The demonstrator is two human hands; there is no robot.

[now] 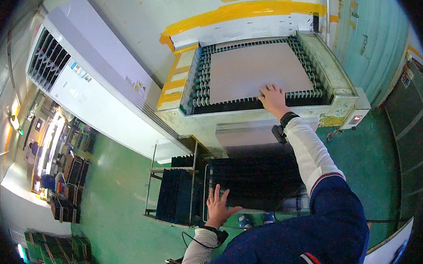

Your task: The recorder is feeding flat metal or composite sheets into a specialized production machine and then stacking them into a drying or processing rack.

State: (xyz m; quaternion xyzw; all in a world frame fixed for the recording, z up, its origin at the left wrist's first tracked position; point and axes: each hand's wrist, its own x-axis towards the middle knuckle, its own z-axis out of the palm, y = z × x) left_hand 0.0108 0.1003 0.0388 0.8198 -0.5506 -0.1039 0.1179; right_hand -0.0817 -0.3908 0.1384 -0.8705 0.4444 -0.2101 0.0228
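Note:
A flat pinkish-grey panel lies on the rows of wheeled rollers in the machine's bed. At the panel's near edge, my right hand rests with its fingertips on top, fingers stretched out and not wrapped round it. My left hand is lower and to the left, open with the fingers spread. It is over the near left corner of a black slotted rack and holds nothing. More pinkish-grey panels stand in the rack's far end, against the machine's front. My right forearm covers part of the rack.
A second rack with dark panels stands left of the first. A tall white air conditioner leans across the left in this view. Right of the machine are a small switch box and a dark panelled board. Blue shoes show below.

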